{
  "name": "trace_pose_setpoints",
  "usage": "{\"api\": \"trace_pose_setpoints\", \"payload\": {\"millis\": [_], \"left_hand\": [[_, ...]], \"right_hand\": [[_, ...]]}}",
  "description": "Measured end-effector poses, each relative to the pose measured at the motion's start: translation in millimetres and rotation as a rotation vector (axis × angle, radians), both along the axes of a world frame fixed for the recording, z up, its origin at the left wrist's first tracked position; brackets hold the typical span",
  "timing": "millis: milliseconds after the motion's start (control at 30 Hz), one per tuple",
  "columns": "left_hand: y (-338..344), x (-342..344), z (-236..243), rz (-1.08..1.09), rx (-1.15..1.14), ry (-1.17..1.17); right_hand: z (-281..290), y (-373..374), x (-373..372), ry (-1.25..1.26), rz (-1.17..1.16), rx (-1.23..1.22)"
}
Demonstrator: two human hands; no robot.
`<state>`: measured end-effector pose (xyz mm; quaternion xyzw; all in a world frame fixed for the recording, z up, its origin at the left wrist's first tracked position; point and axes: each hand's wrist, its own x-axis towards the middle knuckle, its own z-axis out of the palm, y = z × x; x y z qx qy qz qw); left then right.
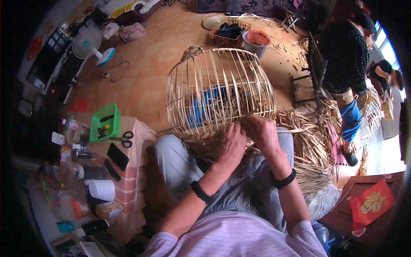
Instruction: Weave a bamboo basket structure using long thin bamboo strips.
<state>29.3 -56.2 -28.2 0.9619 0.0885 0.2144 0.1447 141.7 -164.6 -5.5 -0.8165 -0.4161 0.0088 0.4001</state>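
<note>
A large openwork basket [176, 100] of thin pale ribs lies across my knees. A thick braided straw band [199, 137] runs along its near edge. My left hand [233, 143] is closed on this band, its fingertips partly hidden. Just beside it, my right hand [262, 135] has its fingers pinched together at the band. A flat straw strip [293, 130] sticks out to the right from near the right hand; its inner end is hidden. Through the ribs show a blue thing and loose straw.
Loose straw [310, 158] is heaped at my right. A table [135, 171] at my left bears a green basket [112, 132], scissors [127, 139], a phone [117, 156] and bottles. A fan [87, 45] stands far left, a bucket [257, 43] ahead. Another person [344, 55] is at right.
</note>
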Motion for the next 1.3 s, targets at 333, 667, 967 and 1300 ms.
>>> {"api": "trace_pose_setpoints", "payload": {"millis": [333, 667, 967, 1300], "left_hand": [[8, -1, 4, -0.071, -0.207, -0.073], [10, -1, 8, -0.061, -0.087, 0.075], [12, 4, 36, -0.072, -0.221, 0.198], [4, 25, 33, 0.031, -0.254, 0.171]], "right_hand": [[-9, -2, 2, 0.01, 0.065, 0.043], [-4, -6, -1, 0.18, -0.02, 0.102], [-20, -18, -5, 0.818, -0.304, 0.522], [-39, -35, 12, 1.517, -0.135, 0.923]]}}
